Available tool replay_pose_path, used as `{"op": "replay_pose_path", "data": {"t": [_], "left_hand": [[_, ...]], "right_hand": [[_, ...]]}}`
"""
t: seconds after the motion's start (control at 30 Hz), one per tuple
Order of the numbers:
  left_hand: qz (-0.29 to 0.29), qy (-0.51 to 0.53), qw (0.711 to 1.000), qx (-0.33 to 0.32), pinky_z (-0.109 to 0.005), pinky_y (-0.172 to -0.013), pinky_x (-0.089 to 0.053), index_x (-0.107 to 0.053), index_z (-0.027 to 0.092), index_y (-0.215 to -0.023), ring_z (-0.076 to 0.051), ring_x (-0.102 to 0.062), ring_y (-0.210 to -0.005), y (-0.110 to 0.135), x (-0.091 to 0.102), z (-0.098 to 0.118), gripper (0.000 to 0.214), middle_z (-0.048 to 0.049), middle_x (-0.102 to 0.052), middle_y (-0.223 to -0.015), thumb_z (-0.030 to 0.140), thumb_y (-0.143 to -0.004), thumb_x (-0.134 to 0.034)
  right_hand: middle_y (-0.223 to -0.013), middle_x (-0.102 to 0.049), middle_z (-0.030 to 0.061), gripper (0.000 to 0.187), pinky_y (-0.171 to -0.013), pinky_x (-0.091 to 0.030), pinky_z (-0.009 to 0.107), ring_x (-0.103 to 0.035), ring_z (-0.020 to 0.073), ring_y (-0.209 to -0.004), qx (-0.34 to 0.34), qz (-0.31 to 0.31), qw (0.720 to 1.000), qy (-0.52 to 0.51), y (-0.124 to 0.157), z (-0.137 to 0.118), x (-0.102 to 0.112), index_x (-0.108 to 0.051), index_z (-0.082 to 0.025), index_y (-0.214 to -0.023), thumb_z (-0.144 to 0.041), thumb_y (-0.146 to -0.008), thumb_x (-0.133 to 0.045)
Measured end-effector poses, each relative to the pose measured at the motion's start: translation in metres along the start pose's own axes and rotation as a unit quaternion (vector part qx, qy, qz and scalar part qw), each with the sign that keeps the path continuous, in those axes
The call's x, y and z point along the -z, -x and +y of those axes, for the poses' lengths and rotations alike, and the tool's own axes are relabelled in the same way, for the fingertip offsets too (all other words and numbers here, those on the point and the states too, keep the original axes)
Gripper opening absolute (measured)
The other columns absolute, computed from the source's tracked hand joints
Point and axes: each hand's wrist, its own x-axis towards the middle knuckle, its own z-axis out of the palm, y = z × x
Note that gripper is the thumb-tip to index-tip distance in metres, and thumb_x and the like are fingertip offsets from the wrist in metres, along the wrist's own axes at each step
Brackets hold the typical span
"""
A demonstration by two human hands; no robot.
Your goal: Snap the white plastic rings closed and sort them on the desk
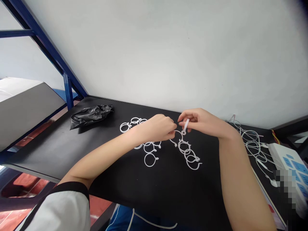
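Observation:
My right hand (197,121) is closed, its thumb and fingers pinching a white plastic ring (186,125) seen edge-on, with a small round end hanging down. Close beside it, my left hand (163,126) is curled with its fingertips together; what they hold, if anything, is hidden. Another thin white ring (182,136) shows just below and between the two hands. A chain of overlapping white rings (184,150) with small tabs lies on the black table under my right hand. More white rings (144,160) lie around my left wrist, some covered by the forearm.
A crumpled black plastic bag (92,115) lies at the table's (115,176) back left. Tangled white cables (252,142) and a white-and-blue power strip (292,166) are on the right. A pale wall (154,57) rises behind the table, and a blue metal frame (48,45) stands at left.

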Motion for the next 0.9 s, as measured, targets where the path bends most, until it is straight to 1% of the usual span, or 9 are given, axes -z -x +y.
{"op": "replay_pose_path", "data": {"t": [0.07,0.13,0.2,0.27,0.4,0.47,0.53,0.73,0.9], "left_hand": [[-0.007,-0.001,1.0,0.003,-0.03,-0.051,-0.024,-0.054,0.015,-0.059,-0.013,-0.049,-0.05,0.0,0.001,0.0,0.033,-0.0035,-0.056,-0.058,0.02,-0.089,-0.042],[-0.013,0.002,1.0,0.004,-0.03,-0.051,-0.024,-0.055,0.015,-0.059,-0.013,-0.05,-0.05,0.0,0.002,0.0,0.036,-0.0042,-0.058,-0.06,0.022,-0.092,-0.041],[-0.015,0.009,1.0,0.006,-0.03,-0.052,-0.025,-0.056,0.014,-0.061,-0.013,-0.051,-0.05,0.0,0.003,0.0,0.039,-0.0048,-0.059,-0.061,0.025,-0.094,-0.039],[-0.016,0.013,1.0,0.009,-0.03,-0.052,-0.026,-0.057,0.014,-0.062,-0.014,-0.052,-0.051,-0.001,0.003,0.0,0.04,-0.0051,-0.06,-0.062,0.026,-0.095,-0.038],[-0.014,0.017,1.0,0.008,-0.03,-0.052,-0.025,-0.057,0.015,-0.061,-0.014,-0.051,-0.052,-0.002,0.003,0.0,0.04,-0.0044,-0.059,-0.061,0.03,-0.095,-0.041],[-0.01,0.021,1.0,0.007,-0.03,-0.053,-0.025,-0.057,0.015,-0.062,-0.014,-0.052,-0.052,-0.002,0.003,0.0,0.04,-0.0036,-0.059,-0.061,0.031,-0.096,-0.042],[-0.001,0.023,1.0,0.008,-0.029,-0.053,-0.025,-0.058,0.015,-0.066,-0.013,-0.052,-0.053,-0.001,0.004,0.0,0.038,-0.0029,-0.059,-0.063,0.033,-0.096,-0.043],[0.011,0.008,1.0,0.015,-0.029,-0.053,-0.024,-0.058,0.016,-0.073,-0.013,-0.053,-0.055,-0.001,0.006,0.0,0.03,-0.0017,-0.059,-0.064,0.031,-0.095,-0.045],[0.019,0.002,1.0,0.011,-0.029,-0.052,-0.024,-0.058,0.016,-0.073,-0.013,-0.054,-0.055,-0.003,0.003,0.0,0.03,-0.0015,-0.059,-0.064,0.031,-0.095,-0.045]], "right_hand": [[-0.064,-0.061,-0.0009,0.024,-0.056,-0.043,0.025,-0.054,0.0119,-0.056,-0.019,-0.031,0.999,0.0,0.0,-0.001,-0.001,-0.065,-0.018,-0.093,-0.036,-0.078,-0.065],[-0.059,-0.055,-0.0027,0.023,-0.051,-0.038,0.023,-0.048,0.01,-0.052,-0.035,-0.053,0.998,0.017,-0.001,-0.002,-0.002,-0.067,-0.019,-0.088,-0.037,-0.073,-0.068],[-0.061,-0.055,-0.0014,0.018,-0.051,-0.038,0.022,-0.047,0.0102,-0.055,-0.036,-0.072,0.996,0.022,-0.002,-0.004,-0.003,-0.069,-0.019,-0.08,-0.035,-0.072,-0.067],[-0.064,-0.056,0.0004,0.018,-0.053,-0.04,0.022,-0.049,0.0111,-0.059,-0.033,-0.086,0.996,0.021,-0.003,-0.006,-0.004,-0.069,-0.018,-0.074,-0.036,-0.074,-0.064],[-0.065,-0.058,0.0005,0.012,-0.053,-0.043,0.022,-0.049,0.011,-0.058,-0.035,-0.097,0.994,0.024,-0.004,-0.007,-0.005,-0.07,-0.019,-0.075,-0.027,-0.07,-0.062],[-0.067,-0.06,0.0002,0.015,-0.053,-0.044,0.021,-0.049,0.011,-0.059,-0.033,-0.101,0.994,0.03,-0.007,-0.001,-0.005,-0.071,-0.02,-0.077,-0.022,-0.067,-0.06],[-0.068,-0.061,0.0003,0.016,-0.053,-0.045,0.022,-0.05,0.0116,-0.059,-0.046,-0.107,0.992,0.043,-0.013,0.011,-0.006,-0.071,-0.02,-0.076,-0.021,-0.067,-0.058],[-0.063,-0.059,0.0003,0.006,-0.053,-0.049,0.024,-0.055,0.0124,-0.058,-0.148,-0.134,0.975,0.098,-0.035,0.053,-0.014,-0.068,-0.019,-0.066,-0.022,-0.063,-0.064],[-0.067,-0.062,0.0015,0.009,-0.055,-0.049,0.024,-0.057,0.0121,-0.058,-0.188,-0.139,0.965,0.118,-0.043,0.063,-0.019,-0.069,-0.017,-0.069,-0.021,-0.061,-0.066]]}}
